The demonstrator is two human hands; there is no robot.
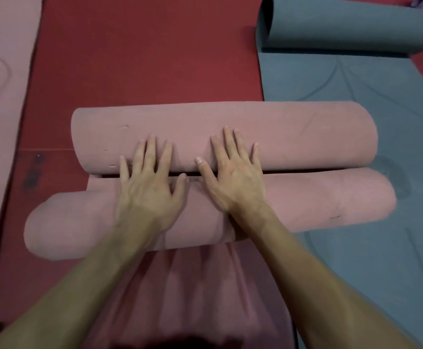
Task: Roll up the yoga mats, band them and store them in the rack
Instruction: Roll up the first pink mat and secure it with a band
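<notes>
Your left hand (150, 180) and right hand (233, 177) lie flat, fingers (152, 149) spread wide, holding nothing. Far pink mat roll (293, 137) sits under them, near pink roll (331, 200) under your palms. The foam is likely soft, light and springy (it may unroll), so grasp around mid-roll.

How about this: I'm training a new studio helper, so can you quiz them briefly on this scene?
1. True or false: the left hand and right hand pinch a band.
2. The green mat is: A fully flat; B partly rolled; C in a rack.
3. How many pink rolls lie under the hands?

Key: 1 false, both hands lie flat with fingers straight; 2 B; 3 two, side by side.
</notes>
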